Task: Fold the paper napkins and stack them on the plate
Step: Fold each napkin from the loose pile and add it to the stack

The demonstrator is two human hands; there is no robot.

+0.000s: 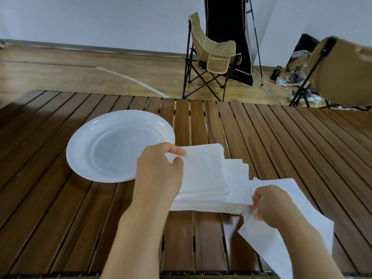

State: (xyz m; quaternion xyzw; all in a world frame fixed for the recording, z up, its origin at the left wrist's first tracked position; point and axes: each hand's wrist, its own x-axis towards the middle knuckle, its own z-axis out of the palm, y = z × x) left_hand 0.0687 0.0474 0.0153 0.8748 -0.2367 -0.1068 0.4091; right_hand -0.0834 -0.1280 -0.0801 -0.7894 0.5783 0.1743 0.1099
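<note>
The left hand pinches the near-left corner of the napkin pile on the bench, just right of the one empty plate, while the right hand has its grip closed on a loose napkin. To fold it well, lift that sheet clear, match the corners and crease flat. The pile looks like several napkins, perhaps three offset bundles; the edges blur

One plate, one napkin stack, one loose napkin, two chairs
</note>
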